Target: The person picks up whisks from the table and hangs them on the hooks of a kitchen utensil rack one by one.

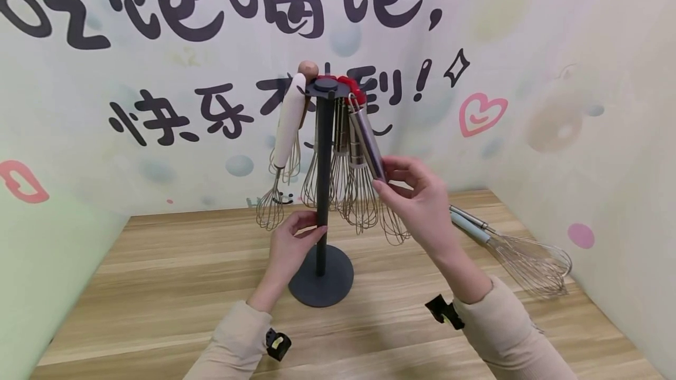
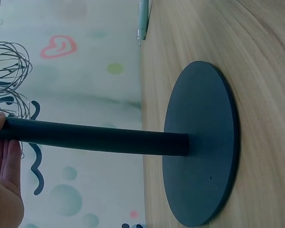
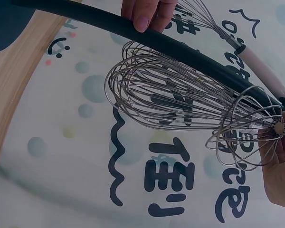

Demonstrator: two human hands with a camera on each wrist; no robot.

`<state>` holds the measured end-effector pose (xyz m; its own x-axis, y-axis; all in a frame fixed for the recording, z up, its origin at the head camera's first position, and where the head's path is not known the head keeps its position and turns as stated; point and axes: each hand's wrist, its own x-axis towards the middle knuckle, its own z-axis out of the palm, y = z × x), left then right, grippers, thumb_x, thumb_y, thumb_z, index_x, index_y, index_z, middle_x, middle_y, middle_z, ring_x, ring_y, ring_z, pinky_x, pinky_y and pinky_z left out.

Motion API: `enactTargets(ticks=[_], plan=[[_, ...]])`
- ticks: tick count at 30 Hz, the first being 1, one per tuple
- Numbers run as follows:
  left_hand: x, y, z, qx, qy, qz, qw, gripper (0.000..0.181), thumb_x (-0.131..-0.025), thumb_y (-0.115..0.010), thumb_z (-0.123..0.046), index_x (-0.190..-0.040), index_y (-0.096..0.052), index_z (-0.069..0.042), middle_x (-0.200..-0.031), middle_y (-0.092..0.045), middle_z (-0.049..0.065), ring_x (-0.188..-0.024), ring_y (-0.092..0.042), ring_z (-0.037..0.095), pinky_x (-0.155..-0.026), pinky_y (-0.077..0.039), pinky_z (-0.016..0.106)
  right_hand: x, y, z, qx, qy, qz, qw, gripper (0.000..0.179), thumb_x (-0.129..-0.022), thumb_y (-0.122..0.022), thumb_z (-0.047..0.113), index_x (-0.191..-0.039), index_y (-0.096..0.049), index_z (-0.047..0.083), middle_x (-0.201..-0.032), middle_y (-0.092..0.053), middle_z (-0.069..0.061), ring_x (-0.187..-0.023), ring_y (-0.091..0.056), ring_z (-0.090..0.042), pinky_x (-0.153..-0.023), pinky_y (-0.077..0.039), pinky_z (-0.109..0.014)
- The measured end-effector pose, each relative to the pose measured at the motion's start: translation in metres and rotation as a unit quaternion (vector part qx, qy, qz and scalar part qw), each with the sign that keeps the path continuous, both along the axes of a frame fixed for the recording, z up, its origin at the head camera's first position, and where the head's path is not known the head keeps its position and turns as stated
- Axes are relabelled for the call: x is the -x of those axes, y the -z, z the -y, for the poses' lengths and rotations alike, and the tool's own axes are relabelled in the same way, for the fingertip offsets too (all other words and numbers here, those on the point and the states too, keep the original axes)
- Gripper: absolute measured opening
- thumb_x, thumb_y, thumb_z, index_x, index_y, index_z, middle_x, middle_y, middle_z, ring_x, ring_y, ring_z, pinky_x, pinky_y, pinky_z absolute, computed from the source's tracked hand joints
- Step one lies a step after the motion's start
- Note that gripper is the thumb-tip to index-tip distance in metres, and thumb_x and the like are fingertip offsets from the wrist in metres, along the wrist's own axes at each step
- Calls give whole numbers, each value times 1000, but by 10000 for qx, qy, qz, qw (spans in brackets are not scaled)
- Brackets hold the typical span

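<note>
A dark stand with a round base [image 1: 338, 286] and an upright post [image 1: 324, 180] stands on the table. My left hand [image 1: 287, 248] grips the post partway up, thumb on one side and fingers on the other. With my right hand [image 1: 425, 210] I hold a metal-handled whisk [image 1: 368, 139] by its handle; it tilts outward, its top loop at the stand's head beside a red part [image 1: 352, 88]. Around the post hang several more whisks, among them a white-handled one [image 1: 288, 125] at left. In the right wrist view, wire loops [image 3: 171, 95] of whisks show beside the post.
On the right of the wooden table [image 1: 174, 286], whisks [image 1: 528, 260] lie side by side, one with a light-blue handle [image 1: 470, 227]. A printed wall covering [image 1: 211, 175] rises behind the table, and more wall stands close at each side.
</note>
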<state>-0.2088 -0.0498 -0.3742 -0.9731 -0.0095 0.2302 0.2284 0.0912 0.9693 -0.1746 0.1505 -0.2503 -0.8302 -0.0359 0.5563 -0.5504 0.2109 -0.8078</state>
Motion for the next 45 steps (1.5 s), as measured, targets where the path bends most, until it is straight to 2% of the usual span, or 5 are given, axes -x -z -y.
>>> enactTargets(ticks=[14,27,32,37,45], plan=[[-7,-5,-4,232,-31,-317,9992,32,-85,-69,-5,-116,-60,0,-114,-64,19,-109,-63,30,-86,-58,26,5,5,6,-319,-45,321,9990,38,-85,-68,0,-121,-58,0,-112,-61,-13,-89,-63,-8,-82,-57,-19],[-22,-15,-7,382,-98,-1018,9940,26,-83,-70,0,-108,-62,1,-103,-63,18,-96,-65,28,-78,-59,24,10,10,12,-333,-181,370,9986,38,-85,-67,0,-122,-56,-1,-110,-62,-17,-90,-63,-4,-86,-57,-24],[-31,-29,-10,389,-43,-1146,9926,26,-82,-71,0,-107,-63,2,-101,-65,17,-94,-65,25,-78,-59,22,12,11,14,-391,-138,392,9984,39,-85,-67,-1,-122,-56,-1,-111,-63,-19,-94,-64,-13,-87,-58,-30],[-41,-52,-7,287,-128,-1376,9900,27,-82,-71,1,-108,-63,3,-100,-64,16,-93,-66,20,-79,-58,19,13,12,15,-381,-141,390,9984,40,-84,-68,-2,-122,-56,-2,-113,-63,-20,-97,-64,-23,-88,-58,-32],[-46,-97,13,61,-287,-2080,9777,27,-83,-68,4,-108,-60,8,-95,-63,17,-84,-61,-2,-77,-57,15,11,10,16,-318,-191,366,9986,39,-84,-67,-2,-121,-56,-2,-113,-63,-20,-95,-63,-19,-82,-58,-22]])
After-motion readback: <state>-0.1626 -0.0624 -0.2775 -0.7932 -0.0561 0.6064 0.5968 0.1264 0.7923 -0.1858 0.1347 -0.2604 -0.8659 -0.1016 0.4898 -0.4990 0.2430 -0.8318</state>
